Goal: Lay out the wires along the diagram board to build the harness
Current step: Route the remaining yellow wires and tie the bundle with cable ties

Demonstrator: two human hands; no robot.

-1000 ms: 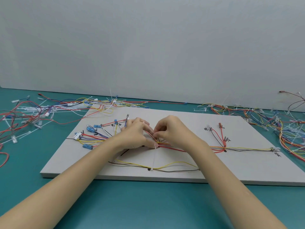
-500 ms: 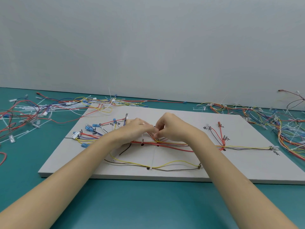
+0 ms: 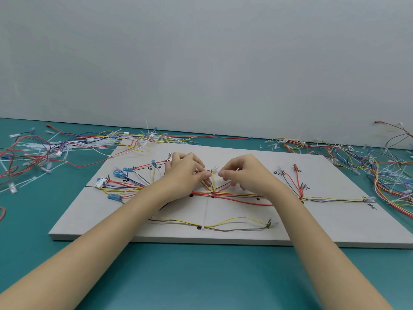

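Note:
The pale grey diagram board (image 3: 335,220) lies flat on the teal table. A trunk of red, yellow and brown wires (image 3: 237,194) runs across its middle, and branches end in blue terminals (image 3: 118,173) and a white connector (image 3: 101,182) at the left. My left hand (image 3: 185,175) pinches wires where a yellow wire (image 3: 213,182) rises to a clear terminal (image 3: 215,169). My right hand (image 3: 243,175) is curled just right of that branch, and a brown wire leads up into its fingers. A looser yellow and brown pair (image 3: 234,223) sags near the front edge.
Loose wires and white cable ties are heaped at the table's left (image 3: 40,151) and right (image 3: 380,168). A grey wall (image 3: 201,63) stands just behind the board. Bare teal tabletop (image 3: 201,276) lies between the board and me.
My hands were pressed together over the trunk; they have drawn slightly apart, and the yellow branch with its clear terminal now shows between them.

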